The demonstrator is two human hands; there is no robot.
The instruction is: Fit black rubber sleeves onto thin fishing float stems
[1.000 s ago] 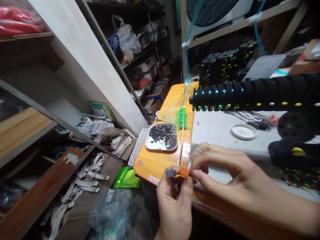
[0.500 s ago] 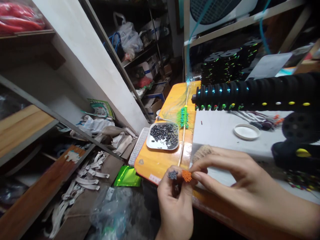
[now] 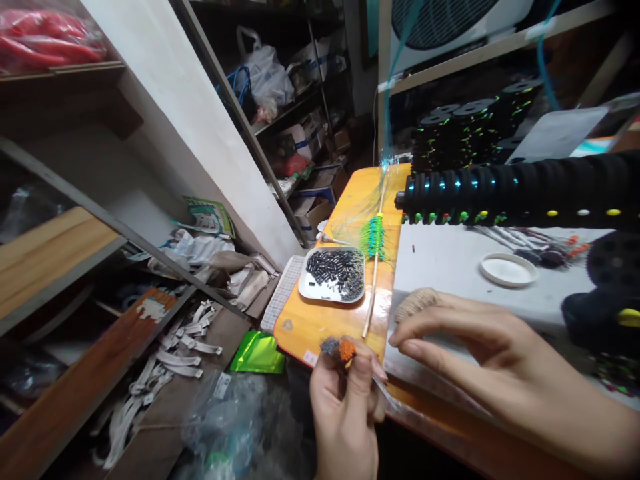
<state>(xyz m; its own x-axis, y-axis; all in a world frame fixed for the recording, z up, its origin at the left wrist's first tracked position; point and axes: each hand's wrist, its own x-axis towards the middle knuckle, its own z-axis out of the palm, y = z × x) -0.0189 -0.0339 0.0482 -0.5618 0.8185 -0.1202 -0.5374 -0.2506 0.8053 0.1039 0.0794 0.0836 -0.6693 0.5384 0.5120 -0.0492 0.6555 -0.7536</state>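
My left hand (image 3: 345, 407) is closed at the table's front edge, thumb and fingers pressed round bundles of thin strands. A grey-tipped bundle (image 3: 329, 347) and an orange-tipped bundle (image 3: 347, 349) stick up side by side from its grip; pale strands (image 3: 387, 392) trail out to the right. Just right of it, apart from the bundles, my right hand (image 3: 465, 353) has thumb and forefinger pinched together. Anything between those fingertips is too small to make out. A beige ribbed cover (image 3: 415, 305) sits on one finger of that hand.
On the yellow table (image 3: 300, 327) stands a white tray (image 3: 330, 296) of small black cylinders. Behind it a thin stick (image 3: 372, 300) carries green and blue strands (image 3: 373, 237). A black ribbed roller (image 3: 525, 190) juts in from the right, above a white round lid (image 3: 509, 269). Shelves line the left.
My right hand has come away from the orange-tipped bundle, leaving a gap. My left hand has shifted slightly left and turned, so the bundles tilt and pale strands show at right.
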